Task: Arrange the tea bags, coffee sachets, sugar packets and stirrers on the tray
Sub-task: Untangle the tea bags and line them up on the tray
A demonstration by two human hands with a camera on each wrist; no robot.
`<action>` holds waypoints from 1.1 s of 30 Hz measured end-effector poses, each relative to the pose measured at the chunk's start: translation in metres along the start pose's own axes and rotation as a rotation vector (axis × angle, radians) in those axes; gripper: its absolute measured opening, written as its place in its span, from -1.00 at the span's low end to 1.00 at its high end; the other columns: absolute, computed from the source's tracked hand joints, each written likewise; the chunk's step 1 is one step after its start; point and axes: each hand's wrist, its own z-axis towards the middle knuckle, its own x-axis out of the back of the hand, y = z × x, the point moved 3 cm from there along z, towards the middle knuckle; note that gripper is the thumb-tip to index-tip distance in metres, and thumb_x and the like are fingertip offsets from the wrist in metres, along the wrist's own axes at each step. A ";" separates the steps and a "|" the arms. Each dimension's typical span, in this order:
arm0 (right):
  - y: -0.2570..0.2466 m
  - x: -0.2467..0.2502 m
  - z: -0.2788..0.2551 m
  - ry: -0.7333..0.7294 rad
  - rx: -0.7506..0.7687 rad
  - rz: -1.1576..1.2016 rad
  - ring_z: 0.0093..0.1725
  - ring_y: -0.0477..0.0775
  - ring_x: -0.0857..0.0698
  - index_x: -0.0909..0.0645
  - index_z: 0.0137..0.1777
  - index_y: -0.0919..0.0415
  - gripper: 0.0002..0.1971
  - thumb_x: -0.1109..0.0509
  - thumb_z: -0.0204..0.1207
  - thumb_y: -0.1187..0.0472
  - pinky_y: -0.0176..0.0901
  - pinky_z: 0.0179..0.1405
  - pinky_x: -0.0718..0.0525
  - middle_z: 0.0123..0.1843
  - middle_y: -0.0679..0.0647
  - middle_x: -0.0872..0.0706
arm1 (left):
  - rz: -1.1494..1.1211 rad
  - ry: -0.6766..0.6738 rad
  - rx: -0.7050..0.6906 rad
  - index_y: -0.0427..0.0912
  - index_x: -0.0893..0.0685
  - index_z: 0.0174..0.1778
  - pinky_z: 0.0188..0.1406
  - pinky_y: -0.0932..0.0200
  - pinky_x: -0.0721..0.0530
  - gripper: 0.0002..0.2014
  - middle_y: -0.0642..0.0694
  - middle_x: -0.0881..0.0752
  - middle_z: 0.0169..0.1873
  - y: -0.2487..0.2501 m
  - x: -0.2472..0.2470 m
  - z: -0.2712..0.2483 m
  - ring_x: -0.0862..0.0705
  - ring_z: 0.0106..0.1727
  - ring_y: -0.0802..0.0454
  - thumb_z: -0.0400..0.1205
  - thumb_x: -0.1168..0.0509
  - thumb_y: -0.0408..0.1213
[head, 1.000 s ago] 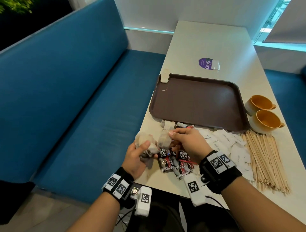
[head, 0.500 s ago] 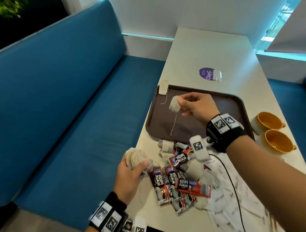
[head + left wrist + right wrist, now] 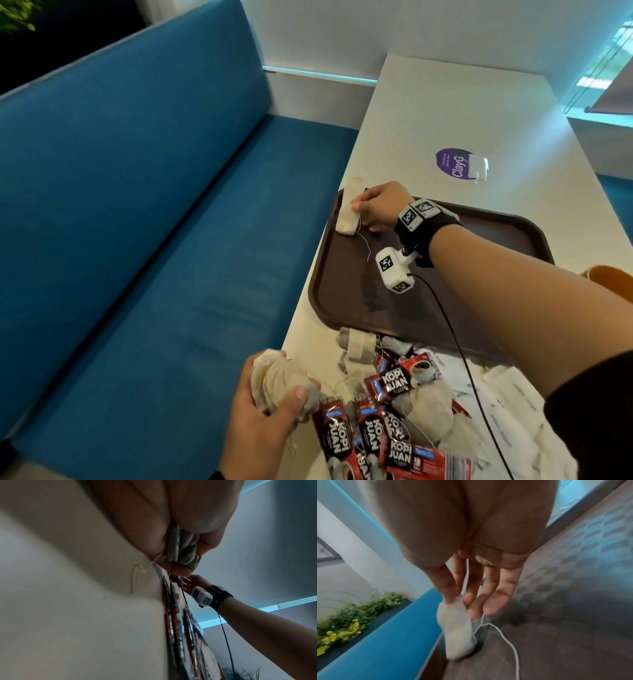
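Nearest, left hand (image 3: 263, 407) clenched round a crumpled bunch of pale paper tea bags (image 3: 279, 383) at the white table's (image 3: 445, 113) edge, beside red Kopi Juan coffee sachets (image 3: 370, 435). Farther off, right hand (image 3: 378, 205) pinching one white tea bag (image 3: 348, 219), long axis running away, on the brown plastic tray's (image 3: 346, 301) far-left corner, string trailing.

Tray (image 3: 342, 308) lay on table (image 3: 462, 113), bench (image 3: 137, 240) to its left. Two tea bags (image 3: 347, 221) sat in tray's far-left corner. Before the tray: loose tea bags (image 3: 358, 346), then coffee sachets (image 3: 394, 435); sugar packets (image 3: 513, 404) to their right.
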 end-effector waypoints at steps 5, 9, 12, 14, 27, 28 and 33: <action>-0.003 0.004 0.028 0.128 0.006 -0.025 -0.37 0.11 -0.65 -0.80 -0.01 0.26 -0.87 -0.51 0.63 0.19 -0.06 -0.38 -0.77 -0.26 0.23 -0.73 | 0.070 -0.005 -0.007 -0.21 -0.59 0.26 -0.38 0.17 -0.76 -0.22 -0.35 -0.84 -0.15 0.002 -0.001 0.001 -0.86 -0.23 -0.23 0.13 -0.63 -0.03; -0.009 0.007 0.034 0.187 0.048 -0.091 -0.25 0.28 -0.82 -0.75 0.05 0.07 -0.87 -0.59 0.55 0.13 0.22 -0.12 -0.88 -0.15 0.21 -0.82 | 0.128 0.009 -0.019 -0.14 -0.62 0.26 -0.22 0.00 -0.81 -0.14 -0.36 -0.83 -0.11 -0.003 0.005 0.004 -0.86 -0.11 -0.31 0.08 -0.71 0.14; -0.010 0.009 0.032 0.193 0.100 -0.154 -0.29 0.21 -0.76 -0.71 0.03 0.08 -0.75 -0.67 0.42 0.16 0.10 -0.20 -0.83 -0.18 0.15 -0.78 | 0.075 0.017 0.011 -0.04 -0.65 0.21 -0.11 -0.21 -0.76 -0.09 -0.39 -0.83 -0.10 -0.007 0.004 0.005 -0.86 -0.09 -0.36 -0.01 -0.76 0.27; -0.010 0.006 0.029 0.113 0.116 -0.226 -0.27 0.16 -0.73 -0.75 0.00 0.08 -0.75 -0.70 0.37 0.17 0.04 -0.22 -0.79 -0.19 0.13 -0.75 | 0.035 0.008 0.023 0.01 -0.66 0.20 0.03 -0.37 -0.74 -0.13 -0.42 -0.82 -0.06 -0.009 0.003 0.006 -0.84 -0.02 -0.45 0.01 -0.78 0.23; -0.010 0.008 0.010 0.096 0.144 -0.318 -0.23 -0.03 -0.73 -0.78 0.12 0.04 -0.69 -0.71 0.39 0.17 -0.13 -0.16 -0.71 -0.12 0.00 -0.76 | -0.042 -0.034 0.025 -0.04 -0.67 0.19 -0.13 -0.18 -0.74 -0.35 -0.49 -0.78 -0.02 -0.008 0.004 0.005 -0.80 0.01 -0.50 0.20 -0.72 -0.06; -0.012 0.012 0.001 0.111 0.153 -0.280 -0.26 -0.09 -0.70 -0.78 0.10 0.06 -0.72 -0.70 0.40 0.18 -0.19 -0.19 -0.66 -0.16 -0.04 -0.76 | -0.057 -0.038 0.030 -0.05 -0.67 0.19 -0.14 -0.19 -0.73 -0.34 -0.49 -0.77 -0.02 -0.007 0.003 0.006 -0.79 0.00 -0.50 0.20 -0.74 -0.06; -0.025 0.019 -0.081 0.025 0.227 -0.218 -0.26 -0.10 -0.69 -0.79 0.11 0.06 -0.79 -0.62 0.50 0.14 -0.23 -0.16 -0.63 -0.19 -0.04 -0.75 | -0.206 -0.105 0.086 -0.12 -0.70 0.09 -0.22 -0.09 -0.78 -0.36 -0.47 -0.73 -0.05 0.000 -0.004 0.004 -0.76 -0.05 -0.38 0.14 -0.80 -0.13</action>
